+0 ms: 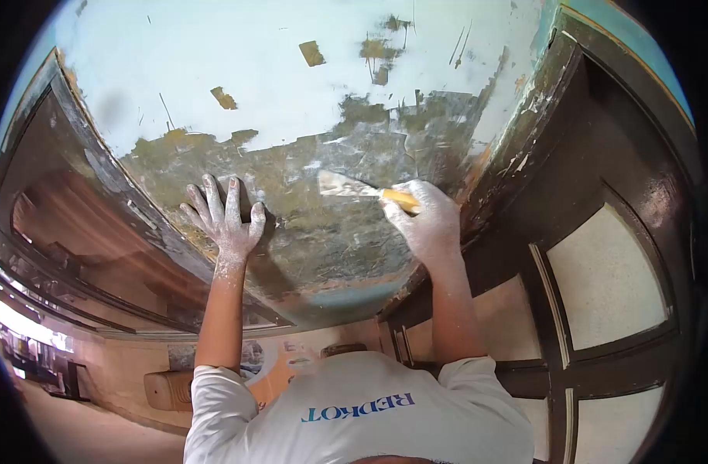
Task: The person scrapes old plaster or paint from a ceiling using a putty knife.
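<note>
My left hand [226,222], dusted with white powder, lies against the wall with its fingers spread and holds nothing. In my right hand [431,220], also white with dust, is a putty knife [346,185] gripped by its yellow handle. Its wide blade points left and is smeared with white; it lies at the wall, though whether the edge touches cannot be made out. The wall [331,224] is mottled dark green and grey around both hands. Higher up it carries a pale whitish coat [253,54] with several dark bare patches.
A dark-framed window or cabinet [99,224] with reddish-brown panes is on the left. To the right stands a dark wooden door [555,255] with pale panels. Below left, a tan rounded object [167,390] sits near the floor.
</note>
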A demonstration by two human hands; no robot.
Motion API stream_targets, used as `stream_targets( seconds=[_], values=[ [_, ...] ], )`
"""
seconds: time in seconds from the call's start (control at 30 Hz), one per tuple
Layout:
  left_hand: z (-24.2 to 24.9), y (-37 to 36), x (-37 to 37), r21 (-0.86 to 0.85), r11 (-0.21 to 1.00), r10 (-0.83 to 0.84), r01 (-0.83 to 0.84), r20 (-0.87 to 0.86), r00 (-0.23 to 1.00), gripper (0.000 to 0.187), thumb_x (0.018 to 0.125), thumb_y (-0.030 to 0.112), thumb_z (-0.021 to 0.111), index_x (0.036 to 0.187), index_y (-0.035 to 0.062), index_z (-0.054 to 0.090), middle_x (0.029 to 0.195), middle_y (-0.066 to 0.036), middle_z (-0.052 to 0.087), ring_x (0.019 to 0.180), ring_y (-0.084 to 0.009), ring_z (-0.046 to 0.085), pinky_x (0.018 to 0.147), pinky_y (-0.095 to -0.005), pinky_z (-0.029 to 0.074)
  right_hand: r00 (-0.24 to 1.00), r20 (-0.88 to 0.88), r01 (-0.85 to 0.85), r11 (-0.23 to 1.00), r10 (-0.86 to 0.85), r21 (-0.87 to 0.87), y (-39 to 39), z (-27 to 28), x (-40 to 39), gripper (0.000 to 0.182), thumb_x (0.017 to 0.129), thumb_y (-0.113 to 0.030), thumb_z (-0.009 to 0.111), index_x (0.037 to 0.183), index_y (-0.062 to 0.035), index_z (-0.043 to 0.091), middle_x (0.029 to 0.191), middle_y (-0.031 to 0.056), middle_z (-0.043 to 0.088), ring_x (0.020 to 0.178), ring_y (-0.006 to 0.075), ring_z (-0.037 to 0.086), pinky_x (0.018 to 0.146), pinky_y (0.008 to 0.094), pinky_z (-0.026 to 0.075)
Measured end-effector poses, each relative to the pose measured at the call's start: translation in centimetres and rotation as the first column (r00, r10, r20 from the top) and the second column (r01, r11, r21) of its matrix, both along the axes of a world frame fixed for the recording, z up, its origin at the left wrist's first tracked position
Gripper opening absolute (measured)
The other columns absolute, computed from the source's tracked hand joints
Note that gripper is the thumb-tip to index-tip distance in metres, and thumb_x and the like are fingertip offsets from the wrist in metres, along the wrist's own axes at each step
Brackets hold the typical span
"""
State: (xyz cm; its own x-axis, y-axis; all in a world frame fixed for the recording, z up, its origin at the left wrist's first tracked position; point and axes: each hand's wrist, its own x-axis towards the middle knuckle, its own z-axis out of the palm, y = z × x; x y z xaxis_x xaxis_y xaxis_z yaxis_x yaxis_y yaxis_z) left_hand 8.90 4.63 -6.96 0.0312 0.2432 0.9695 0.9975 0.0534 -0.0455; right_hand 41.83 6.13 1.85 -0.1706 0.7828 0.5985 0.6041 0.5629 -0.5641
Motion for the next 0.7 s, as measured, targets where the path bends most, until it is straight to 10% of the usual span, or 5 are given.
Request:
stream_targets(
  seconds=[0.43, 0.7],
  values=[
    [-0.2, -0.2, -0.5, 0.003, 1.0, -0.018, 0.018, -0.056, 0.998, 0.057, 0.085, 0.042, 0.058, 0.132, 0.0113, 0.054, 0.148, -0.024, 0.032, 0.14, -0.0474, 0.018, 0.111, -0.0627, 0.004, 0.996, -0.066, 0.044, 0.99, -0.053, -0.137, 0.3, 1.0, -0.2, 0.027, 0.076, -0.026, 0.075, 0.095, -0.0084, 0.067, 0.09, 0.0115, 0.067, 0.082, 0.03, 0.065, 0.073, 0.036, 0.051],
    [-0.5, 0.0, -0.4, 0.016, 0.999, -0.034, 0.035, -0.026, 0.999, 0.052, 0.085, 0.044, 0.056, 0.13, 0.0163, 0.055, 0.148, -0.022, 0.034, 0.141, -0.0444, 0.017, 0.11, -0.0655, 0.003, 0.979, -0.181, 0.069, 0.989, -0.093, -0.133, 0.6, 1.0, 0.8, 0.021, 0.076, -0.013, 0.076, 0.089, -0.0009, 0.066, 0.077, 0.0122, 0.066, 0.069, 0.0162, 0.064, 0.065, 0.0291, 0.05]
  ],
)
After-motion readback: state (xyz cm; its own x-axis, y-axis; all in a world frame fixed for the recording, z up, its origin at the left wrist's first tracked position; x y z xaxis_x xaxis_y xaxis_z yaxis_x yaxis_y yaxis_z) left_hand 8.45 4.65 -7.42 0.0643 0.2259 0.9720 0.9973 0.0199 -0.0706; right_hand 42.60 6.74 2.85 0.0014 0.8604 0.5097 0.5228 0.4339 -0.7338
